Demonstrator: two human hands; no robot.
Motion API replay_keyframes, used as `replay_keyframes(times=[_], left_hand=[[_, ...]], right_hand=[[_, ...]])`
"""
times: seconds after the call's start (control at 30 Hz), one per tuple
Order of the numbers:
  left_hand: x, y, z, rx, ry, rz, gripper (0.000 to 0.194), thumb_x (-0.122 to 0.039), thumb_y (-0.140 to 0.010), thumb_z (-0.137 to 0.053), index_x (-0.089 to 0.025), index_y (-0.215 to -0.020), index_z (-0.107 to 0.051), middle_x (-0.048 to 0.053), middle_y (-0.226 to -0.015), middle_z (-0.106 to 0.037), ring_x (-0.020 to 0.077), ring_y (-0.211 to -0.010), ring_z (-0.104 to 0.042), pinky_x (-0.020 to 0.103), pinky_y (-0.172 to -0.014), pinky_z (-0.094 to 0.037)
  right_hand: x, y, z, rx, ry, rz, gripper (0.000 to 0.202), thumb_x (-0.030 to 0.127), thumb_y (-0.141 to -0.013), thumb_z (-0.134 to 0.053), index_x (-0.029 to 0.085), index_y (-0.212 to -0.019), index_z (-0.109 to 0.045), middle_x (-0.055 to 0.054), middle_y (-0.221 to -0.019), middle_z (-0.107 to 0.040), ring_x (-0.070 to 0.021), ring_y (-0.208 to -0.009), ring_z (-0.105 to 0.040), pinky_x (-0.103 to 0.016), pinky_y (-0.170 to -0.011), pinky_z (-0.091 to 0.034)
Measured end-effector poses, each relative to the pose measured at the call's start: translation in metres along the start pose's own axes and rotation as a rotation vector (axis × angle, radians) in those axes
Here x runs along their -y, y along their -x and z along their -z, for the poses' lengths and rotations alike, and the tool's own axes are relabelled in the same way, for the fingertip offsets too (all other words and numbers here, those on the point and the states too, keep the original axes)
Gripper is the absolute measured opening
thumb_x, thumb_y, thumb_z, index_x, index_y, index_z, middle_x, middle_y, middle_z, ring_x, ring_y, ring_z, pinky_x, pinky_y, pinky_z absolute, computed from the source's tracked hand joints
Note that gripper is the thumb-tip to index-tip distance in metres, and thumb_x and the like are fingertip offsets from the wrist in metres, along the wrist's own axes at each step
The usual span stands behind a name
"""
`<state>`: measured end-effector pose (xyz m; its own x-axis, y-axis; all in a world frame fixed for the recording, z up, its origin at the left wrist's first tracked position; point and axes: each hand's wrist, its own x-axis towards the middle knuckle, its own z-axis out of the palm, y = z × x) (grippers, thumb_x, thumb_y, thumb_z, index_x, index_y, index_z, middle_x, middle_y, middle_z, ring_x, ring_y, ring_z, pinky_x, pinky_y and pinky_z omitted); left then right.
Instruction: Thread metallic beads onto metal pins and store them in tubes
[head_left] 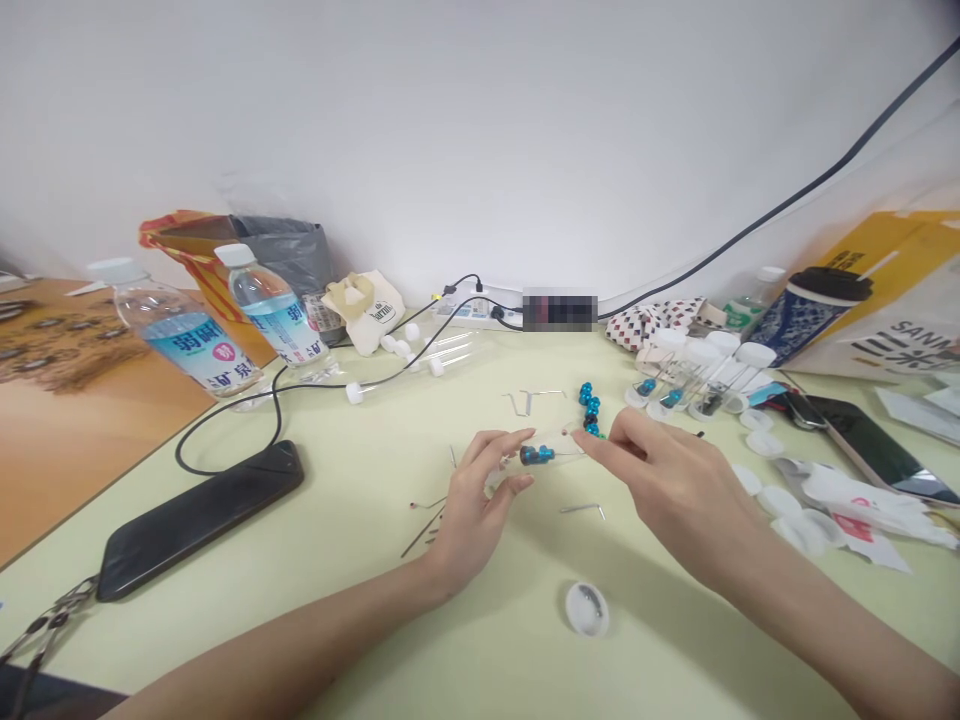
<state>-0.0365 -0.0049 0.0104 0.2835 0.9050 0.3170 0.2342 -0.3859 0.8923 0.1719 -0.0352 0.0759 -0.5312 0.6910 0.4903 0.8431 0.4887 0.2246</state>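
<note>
Over the middle of the table, my left hand (pixel 476 500) is curled round a clear plastic tube (pixel 551 440). Small blue metal parts (pixel 538 455) show inside it, with a thin metal piece to their right. My right hand (pixel 652 470) is closed at the tube's right end, fingertips pinched; what they grip is too small to make out. Just beyond it lies a row of blue metal parts (pixel 592 408). Hex keys (pixel 529 402) lie behind the tube, and another hex key (pixel 585 509) in front. Thin rods (pixel 424 530) lie beside my left hand.
A white cap (pixel 587 609) holding small bits sits in front. Capped clear tubes (pixel 694 375), loose white caps (pixel 787 515) and a phone (pixel 877 445) are at right. Water bottles (pixel 274 310), a black phone (pixel 202 520) and a looping cable (pixel 225 395) occupy the left.
</note>
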Motion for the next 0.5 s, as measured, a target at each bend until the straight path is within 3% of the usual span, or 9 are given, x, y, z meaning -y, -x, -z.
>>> replay_keyframes(times=[0.13, 0.27, 0.33, 0.5], left_hand=[[0.002, -0.003, 0.001, 0.047, 0.033, 0.001, 0.036, -0.016, -0.089, -0.052, -0.032, -0.122, -0.057, 0.004, -0.109, -0.053, 0.0188, -0.102, -0.052, 0.029, -0.086, -0.044], [0.003, -0.006, 0.005, 0.056, 0.047, -0.003, 0.039, -0.024, -0.089, -0.056, -0.032, -0.127, -0.054, 0.004, -0.109, -0.055, 0.0182, -0.099, -0.053, 0.030, -0.087, -0.043], [0.003, -0.007, 0.006, 0.085, 0.071, -0.002, 0.040, -0.026, -0.089, -0.057, -0.031, -0.128, -0.053, 0.004, -0.107, -0.056, 0.0181, -0.099, -0.054, 0.030, -0.088, -0.042], [0.001, -0.007, 0.005, 0.183, 0.133, 0.008, 0.041, -0.029, -0.090, -0.055, -0.030, -0.131, -0.051, 0.004, -0.104, -0.059, 0.0184, -0.099, -0.054, 0.031, -0.090, -0.040]], right_hand=[[-0.005, -0.004, -0.003, 0.006, -0.222, 0.012, 0.033, 0.005, -0.091, -0.035, 0.017, -0.111, -0.059, -0.004, -0.079, -0.053, -0.0141, -0.063, -0.046, -0.025, -0.055, -0.035], [-0.015, -0.008, -0.006, -0.061, -0.794, -0.149, 0.026, 0.007, -0.093, -0.040, 0.019, -0.103, -0.061, -0.002, -0.082, -0.062, -0.0111, -0.070, -0.057, -0.023, -0.065, -0.046], [-0.019, -0.009, -0.006, -0.085, -0.997, -0.222, 0.023, 0.011, -0.094, -0.045, 0.021, -0.098, -0.064, -0.001, -0.077, -0.063, -0.0106, -0.067, -0.059, -0.023, -0.063, -0.049], [-0.024, -0.010, -0.007, -0.076, -1.108, -0.309, 0.015, 0.019, -0.090, -0.056, 0.023, -0.088, -0.071, -0.001, -0.077, -0.062, -0.0104, -0.063, -0.056, -0.022, -0.055, -0.045]])
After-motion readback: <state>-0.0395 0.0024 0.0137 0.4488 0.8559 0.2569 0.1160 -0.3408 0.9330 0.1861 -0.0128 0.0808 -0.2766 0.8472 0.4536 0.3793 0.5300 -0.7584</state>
